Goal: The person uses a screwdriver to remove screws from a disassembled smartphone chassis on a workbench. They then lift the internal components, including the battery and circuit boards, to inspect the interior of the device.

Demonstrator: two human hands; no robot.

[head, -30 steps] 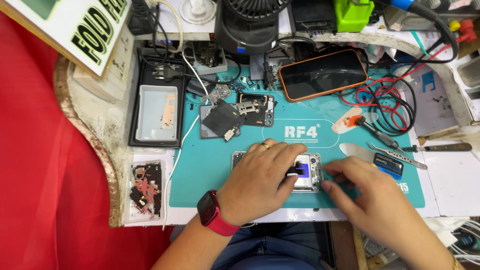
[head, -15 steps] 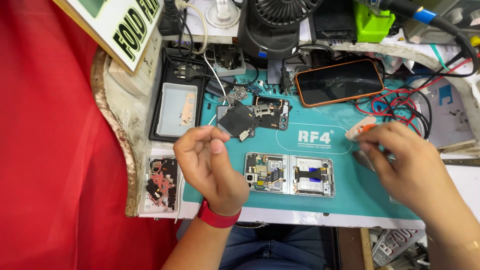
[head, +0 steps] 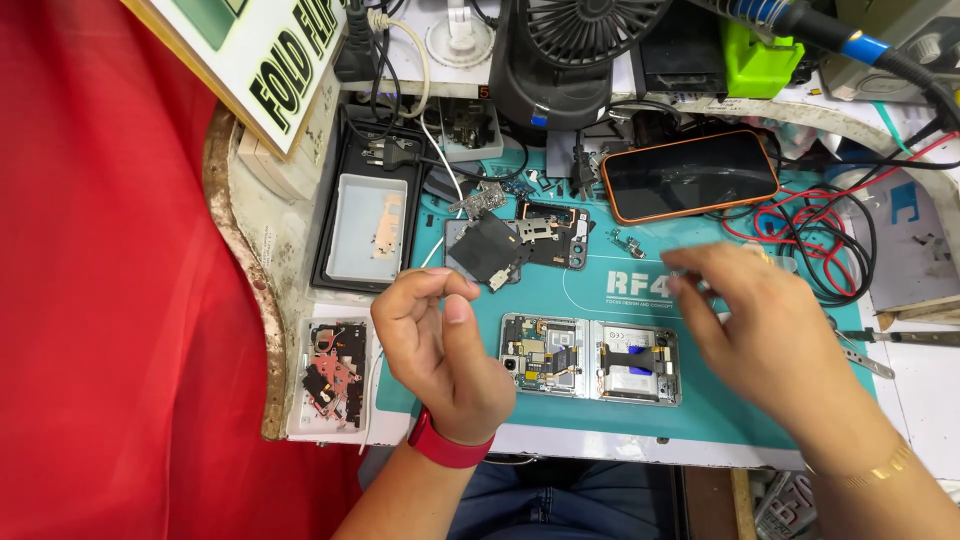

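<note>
Opened foldable phone (head: 590,357) flat on teal mat (head: 700,420), internals exposed; left hand (head: 440,345) loosely curled, right hand (head: 765,320) blurred, grip indeterminate.

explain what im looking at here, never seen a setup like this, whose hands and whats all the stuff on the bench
This is one picture from a camera worn on a person's head, looking down at their own two bare hands over a repair bench. No robot is involved.

The left hand, with a red wristband, is raised with fingers curled; whether it pinches anything tiny is unclear. The right hand is blurred and seems empty.

Between them, on a teal work mat, lies an opened folding phone with its insides exposed. Farther back lie removed dark phone parts, an orange-cased phone face up, red and black cables and a black fan. A small tray of parts sits at the left.
</note>
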